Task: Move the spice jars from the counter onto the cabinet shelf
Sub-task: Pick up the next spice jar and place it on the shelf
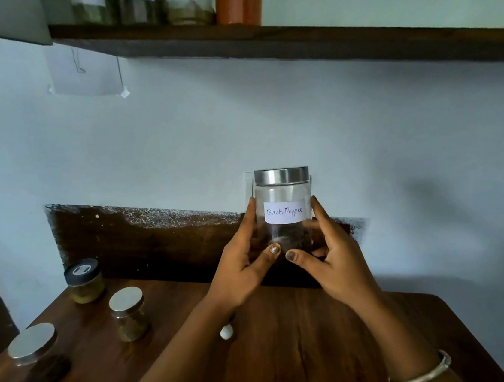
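Both hands, left [241, 270] and right [335, 256], grip the upright Black Pepper jar [285, 215] above the counter [295, 358]; the shelf [321, 41] lies at twelve o'clock, free space toward one.

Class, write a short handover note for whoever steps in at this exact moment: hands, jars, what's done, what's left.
Left hand and right hand both grip the Black Pepper jar, held clear of the counter, below the shelf.
Already on the shelf: four labelled containers.
Left: shelve this jar, then the black-lidded jar, the gold-lidded jar and the wide steel-lidded jar standing on the counter.
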